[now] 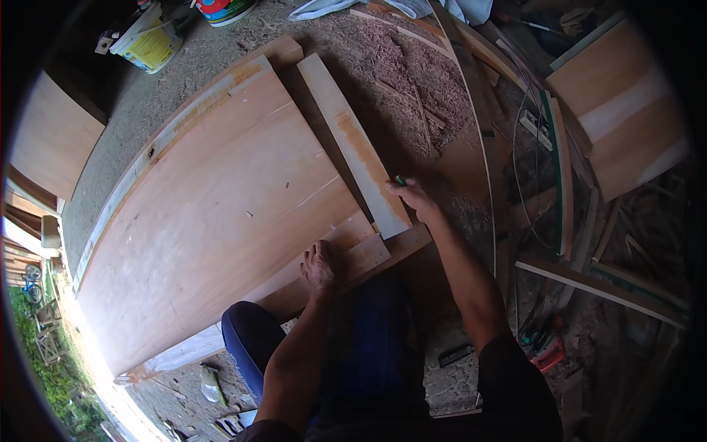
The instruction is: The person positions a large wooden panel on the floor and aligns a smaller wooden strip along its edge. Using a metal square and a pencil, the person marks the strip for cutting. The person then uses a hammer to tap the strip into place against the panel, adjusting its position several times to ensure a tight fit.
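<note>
A large pale plywood panel [206,177] lies flat before me, with a wooden strip along its far edge. My left hand [318,267] rests on the panel's near right corner, fingers bent and a little apart, beside a short wooden strip [361,258]. To the right of the panel lies a narrow board [353,140] with brown stains, a dark gap between the two. Near the board's lower end is my right hand [414,197], closed, with a small green-ended stick [400,180] poking out of it. Most of that stick is hidden by the fingers.
Wood shavings [434,88] cover the ground beyond the board. A yellow and white bucket [151,44] stands at the far left. Long timber strips [482,132] and another plywood sheet [633,103] lie on the right. A red-handled tool [549,357] is low on the right.
</note>
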`<state>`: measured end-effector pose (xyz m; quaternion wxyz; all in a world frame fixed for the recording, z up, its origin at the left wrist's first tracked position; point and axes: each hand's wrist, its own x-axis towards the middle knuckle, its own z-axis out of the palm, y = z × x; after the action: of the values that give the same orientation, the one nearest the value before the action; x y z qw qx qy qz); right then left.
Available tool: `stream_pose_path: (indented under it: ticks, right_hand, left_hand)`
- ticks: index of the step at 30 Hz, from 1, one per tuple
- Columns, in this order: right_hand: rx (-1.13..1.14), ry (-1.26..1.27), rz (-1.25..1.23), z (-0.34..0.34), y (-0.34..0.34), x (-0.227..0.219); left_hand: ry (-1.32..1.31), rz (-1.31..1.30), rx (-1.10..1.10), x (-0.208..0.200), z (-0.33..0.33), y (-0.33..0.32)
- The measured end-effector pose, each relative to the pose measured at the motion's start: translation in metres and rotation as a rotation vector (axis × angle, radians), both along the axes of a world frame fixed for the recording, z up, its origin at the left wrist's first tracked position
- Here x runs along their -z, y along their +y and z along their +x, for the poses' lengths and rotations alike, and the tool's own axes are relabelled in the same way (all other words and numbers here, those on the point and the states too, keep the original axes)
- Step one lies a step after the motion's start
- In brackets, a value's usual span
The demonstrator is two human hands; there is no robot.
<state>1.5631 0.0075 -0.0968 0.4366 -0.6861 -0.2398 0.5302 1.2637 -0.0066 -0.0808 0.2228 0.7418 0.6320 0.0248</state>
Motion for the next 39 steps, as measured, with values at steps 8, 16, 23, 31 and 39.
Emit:
stream_pose_path:
  ticks: [8,16,23,31,39]
  right_hand:
    - [-0.012,-0.353,0.03,0.001,0.014,0.024]
    - [-0.289,-1.409,0.24,-0.015,-0.015,0.02]
    - [-0.322,-1.309,0.346,-0.018,-0.017,0.019]
    - [-0.303,-1.203,-0.061,-0.029,-0.003,0.009]
    - [-0.204,-1.005,-0.204,-0.039,0.001,0.006]
  left_hand:
    - [-0.053,0.02,-0.013,0.008,0.006,0.0]
    - [-0.107,0.089,-0.037,0.013,-0.002,-0.002]
    - [-0.091,-0.017,-0.011,0.01,-0.004,-0.002]
    - [-0.116,0.0,-0.037,0.006,-0.004,-0.003]
    - [-0.11,-0.034,-0.038,0.013,-0.008,-0.003]
